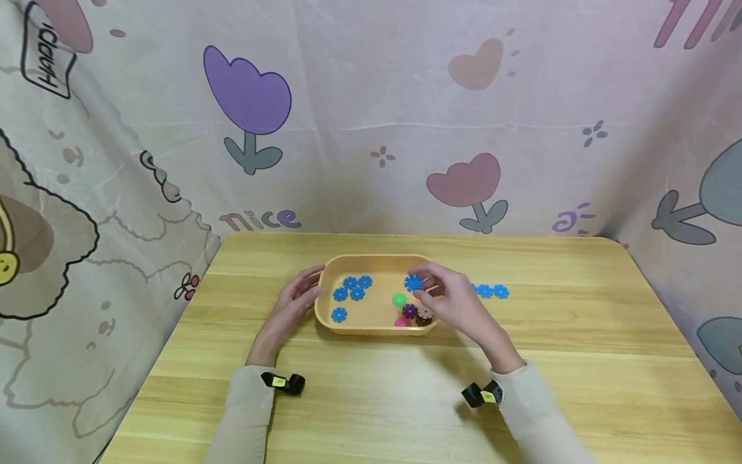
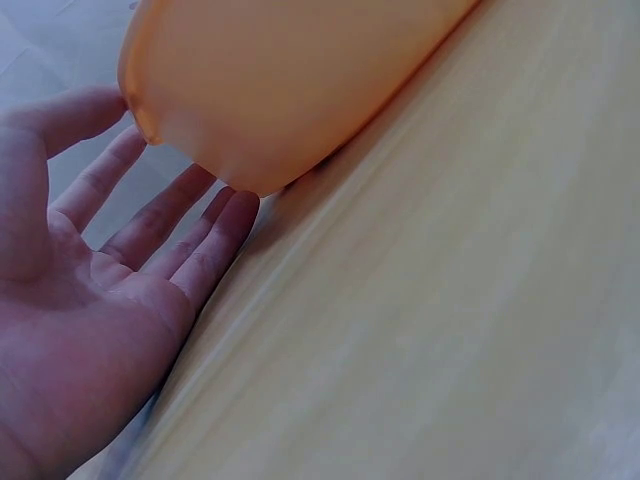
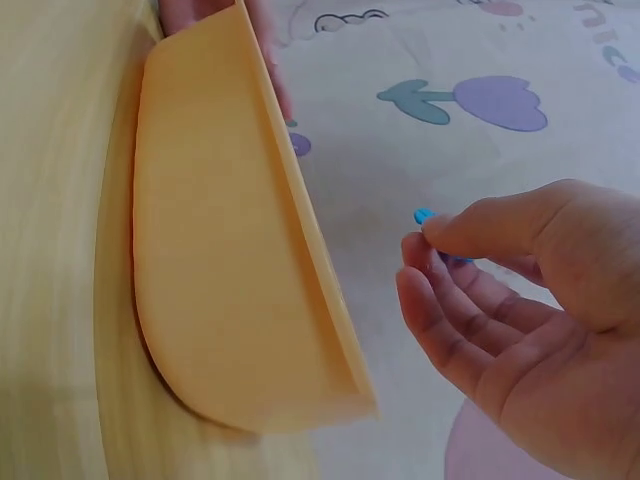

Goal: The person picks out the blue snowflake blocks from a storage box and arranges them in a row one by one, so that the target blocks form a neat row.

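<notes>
A yellow-orange plastic tray (image 1: 371,330) with raised walls lies on the table. My left hand (image 1: 290,306) is at its left end; in the left wrist view the fairly straight fingers (image 2: 160,225) touch the tray wall (image 2: 270,90). Above the tray's right part, my right hand (image 1: 464,306) pinches a blue snowflake disc (image 1: 413,283) between thumb and fingers. Only bits of that blue disc (image 3: 424,215) show in the right wrist view. Inside the tray, several blue snowflake discs (image 1: 357,293) sit on the left, one of them (image 1: 339,314) lower down.
Green (image 1: 399,299), purple (image 1: 409,311) and pink discs (image 1: 402,321), plus pale and dark ones, lie at the tray's right end, partly behind the right hand. Right of the tray, a row of blue snowflake discs (image 1: 485,291) lies on the wooden table (image 1: 580,309). A patterned cloth hangs behind.
</notes>
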Motion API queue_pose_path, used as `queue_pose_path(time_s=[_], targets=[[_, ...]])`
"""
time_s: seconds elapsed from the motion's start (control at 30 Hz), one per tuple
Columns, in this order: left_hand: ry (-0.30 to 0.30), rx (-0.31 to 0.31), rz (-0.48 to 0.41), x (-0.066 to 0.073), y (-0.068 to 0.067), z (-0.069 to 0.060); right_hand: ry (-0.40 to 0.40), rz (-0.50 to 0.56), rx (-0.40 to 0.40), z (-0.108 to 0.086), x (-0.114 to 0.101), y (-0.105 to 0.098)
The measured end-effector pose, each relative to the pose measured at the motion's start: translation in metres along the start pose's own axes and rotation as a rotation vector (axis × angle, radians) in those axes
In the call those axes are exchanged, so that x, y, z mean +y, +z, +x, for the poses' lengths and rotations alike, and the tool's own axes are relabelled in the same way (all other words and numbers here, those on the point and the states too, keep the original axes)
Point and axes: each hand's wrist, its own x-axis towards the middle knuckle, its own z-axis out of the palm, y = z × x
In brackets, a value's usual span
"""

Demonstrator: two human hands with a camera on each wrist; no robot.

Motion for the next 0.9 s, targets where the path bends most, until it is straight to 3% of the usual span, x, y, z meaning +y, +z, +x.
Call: queue_pose_path(time_s=[0.43, 0.9], targets=[[-0.002, 0.001, -0.001, 0.001, 0.001, 0.000, -0.024, -0.051, 0.102, -0.018, 0.014, -0.027], [-0.003, 0.003, -0.014, 0.000, 0.001, -0.001, 0.037, -0.110, 0.199, -0.033, 0.029, -0.058]])
